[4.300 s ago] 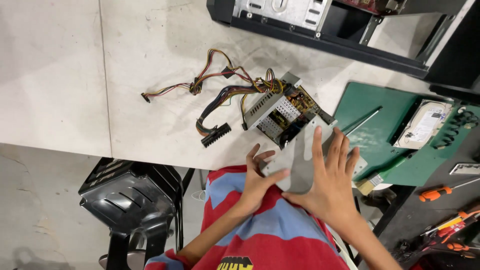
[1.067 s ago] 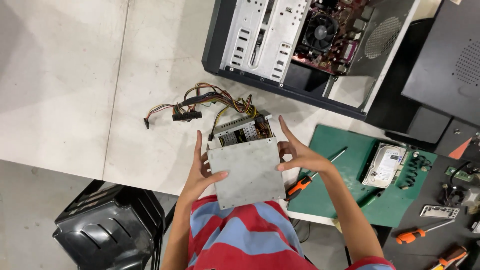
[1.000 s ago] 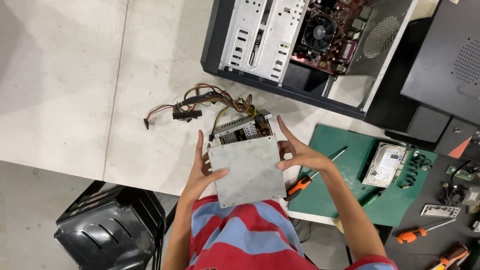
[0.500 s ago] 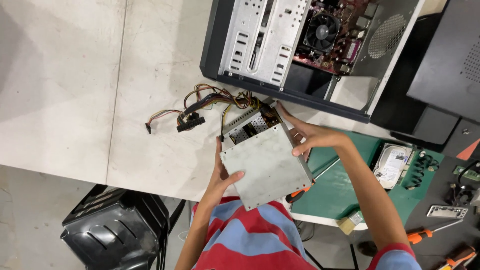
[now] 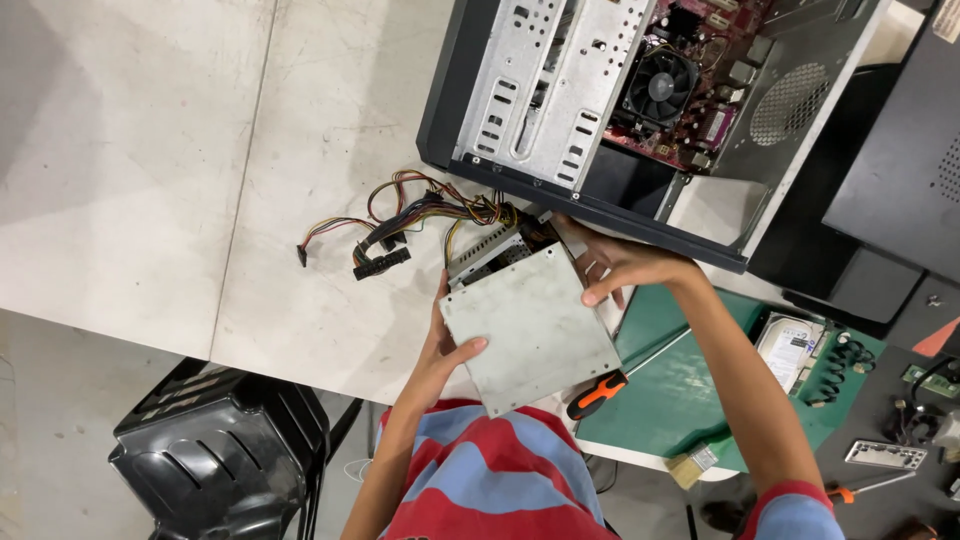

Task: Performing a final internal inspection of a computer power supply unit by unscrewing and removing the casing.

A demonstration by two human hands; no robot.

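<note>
I hold a grey metal power supply box (image 5: 530,325) above the table's near edge, its flat side up. My left hand (image 5: 447,345) grips its left edge, thumb on top. My right hand (image 5: 612,266) grips its far right corner. A bundle of coloured cables (image 5: 410,215) trails from the box's far end across the table to black connectors. Just beyond stands an open computer case (image 5: 560,90) lying on its side, with a motherboard and fan (image 5: 660,85) visible inside.
A green mat (image 5: 680,380) on the right carries an orange-handled screwdriver (image 5: 597,394), a hard drive (image 5: 788,350) and a small brush (image 5: 692,465). A black case panel (image 5: 900,180) lies further right. A black plastic chair (image 5: 215,450) stands below the table edge.
The power supply has been lifted and carried from in front of me toward the open case, tilting slightly. The view has shifted closer to the case.
</note>
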